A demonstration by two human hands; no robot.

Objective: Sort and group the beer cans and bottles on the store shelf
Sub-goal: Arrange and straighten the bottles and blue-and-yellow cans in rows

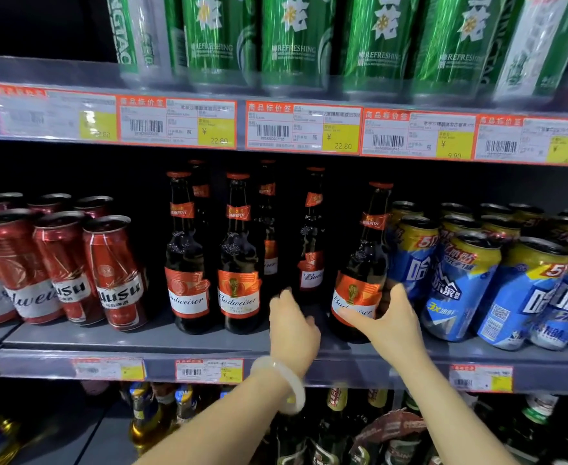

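Middle shelf [74,340]: tilted Budweiser bottle [359,280], front edge, clasped by right hand [390,317]; left hand [292,327] loosely curled, empty. Wusu cans [115,273] left among Budweiser cans [14,263]; sorting unfinished.

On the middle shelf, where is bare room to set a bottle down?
Bare shelf shows between the Wusu cans and the two front Budweiser bottles, and between those and the tilted bottle, where the left hand reaches. Crowded: the blue cans.

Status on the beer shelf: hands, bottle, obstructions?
Right hand grips Budweiser bottle, tilted. Left hand open, empty. Blue cans crowd its right.
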